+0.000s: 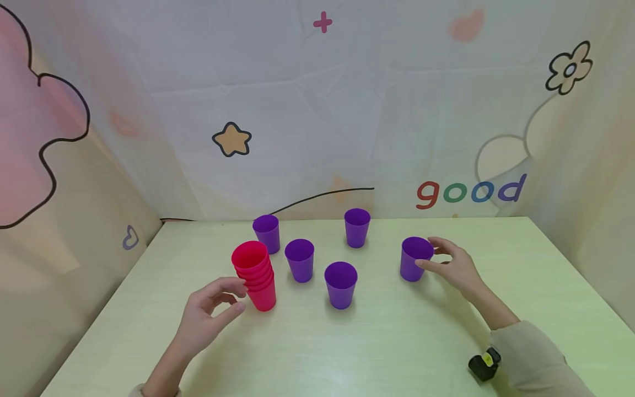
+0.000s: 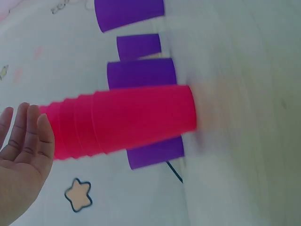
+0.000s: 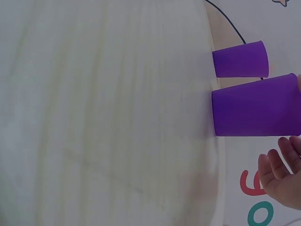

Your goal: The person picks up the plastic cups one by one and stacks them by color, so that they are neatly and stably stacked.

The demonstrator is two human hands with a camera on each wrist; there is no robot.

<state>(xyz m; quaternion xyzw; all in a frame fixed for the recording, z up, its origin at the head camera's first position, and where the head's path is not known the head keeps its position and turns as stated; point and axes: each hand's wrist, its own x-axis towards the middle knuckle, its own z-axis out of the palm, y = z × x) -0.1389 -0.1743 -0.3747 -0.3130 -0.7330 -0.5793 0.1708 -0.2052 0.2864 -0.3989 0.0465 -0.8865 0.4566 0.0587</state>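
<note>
A stack of several red cups (image 1: 261, 292) stands upright on the table, the rims showing one above another. My left hand (image 1: 205, 314) is beside the stack near its upper rims, fingers loosely bent and thumb apart, gripping nothing. In the left wrist view the fingers (image 2: 30, 132) extend alongside the red rims. At the right, a purple cup (image 1: 412, 267) stands upright between the thumb and fingers of my right hand (image 1: 458, 270). The right wrist view shows a gap between the purple cup (image 3: 256, 108) and the fingers (image 3: 277, 165).
Other purple cups stand upright: one at back left (image 1: 268, 237), one beside the red stack (image 1: 300, 262), one at front centre (image 1: 340, 286), one at back centre (image 1: 357, 229). A small black device (image 1: 483, 365) is by the right sleeve. A printed cloth (image 1: 297, 110) hangs behind the table.
</note>
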